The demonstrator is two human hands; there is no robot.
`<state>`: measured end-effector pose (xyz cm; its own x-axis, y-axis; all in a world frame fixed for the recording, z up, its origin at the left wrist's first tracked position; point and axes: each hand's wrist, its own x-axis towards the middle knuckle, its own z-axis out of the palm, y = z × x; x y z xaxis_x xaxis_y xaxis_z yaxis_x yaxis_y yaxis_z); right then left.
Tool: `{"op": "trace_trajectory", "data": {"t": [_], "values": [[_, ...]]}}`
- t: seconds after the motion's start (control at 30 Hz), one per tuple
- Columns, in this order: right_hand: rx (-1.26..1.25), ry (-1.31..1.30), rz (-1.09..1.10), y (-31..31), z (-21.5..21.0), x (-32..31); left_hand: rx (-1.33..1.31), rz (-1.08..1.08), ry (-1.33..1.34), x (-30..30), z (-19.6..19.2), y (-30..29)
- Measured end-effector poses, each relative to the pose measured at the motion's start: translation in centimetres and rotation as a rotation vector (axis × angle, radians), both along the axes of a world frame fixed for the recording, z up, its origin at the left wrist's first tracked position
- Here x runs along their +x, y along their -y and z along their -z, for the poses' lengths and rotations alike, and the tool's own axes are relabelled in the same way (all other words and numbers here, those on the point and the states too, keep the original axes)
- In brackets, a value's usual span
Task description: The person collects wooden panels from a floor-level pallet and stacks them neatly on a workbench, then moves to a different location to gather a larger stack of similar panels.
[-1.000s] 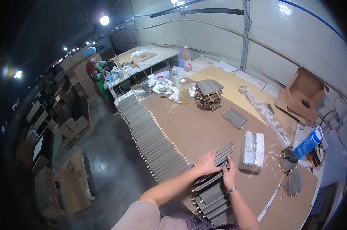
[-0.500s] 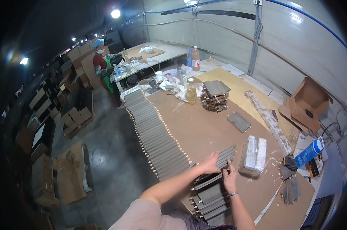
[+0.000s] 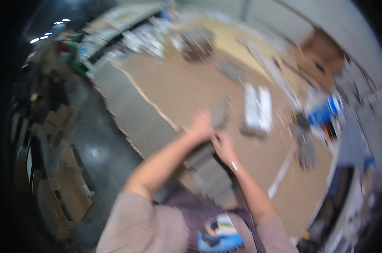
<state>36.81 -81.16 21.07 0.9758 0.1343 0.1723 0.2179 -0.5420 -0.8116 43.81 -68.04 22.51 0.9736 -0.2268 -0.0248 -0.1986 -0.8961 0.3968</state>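
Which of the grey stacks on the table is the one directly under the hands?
The near grey stack, at the table's front edge. Both hands, left and right, lie on it; the far stack sits alone.

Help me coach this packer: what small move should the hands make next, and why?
Probably lift the top grey card clear of the grey stack. Both the left hand and right hand are on it at the stack's far end, though blur hides their grip.

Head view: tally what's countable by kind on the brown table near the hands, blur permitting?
Hands: 2, left hand and right hand, both on the grey stack; grip unclear in the blur.
Grey stack under hands: 1
White wrapped packs: 2
Blue bottle: 1
Cardboard box: 1
Total: 7

Grey strips along the table's left edge are too blurred to count.
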Motion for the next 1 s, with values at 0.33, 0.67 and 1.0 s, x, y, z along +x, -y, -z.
{"op": "trace_trajectory", "data": {"t": [0.33,0.67,1.0], "values": [[-0.010,0.149,-0.018,2.2,-0.5,-1.3,-0.046,-0.053,-0.055,-1.6,-4.2,2.3],[-0.054,0.237,-0.049,3.6,-1.0,-3.4,-0.071,-0.068,-0.140,-5.5,-4.9,1.5],[-0.093,0.233,-0.096,2.5,-1.6,-3.4,-0.059,-0.080,-0.173,-10.1,-5.6,-2.3]]}}
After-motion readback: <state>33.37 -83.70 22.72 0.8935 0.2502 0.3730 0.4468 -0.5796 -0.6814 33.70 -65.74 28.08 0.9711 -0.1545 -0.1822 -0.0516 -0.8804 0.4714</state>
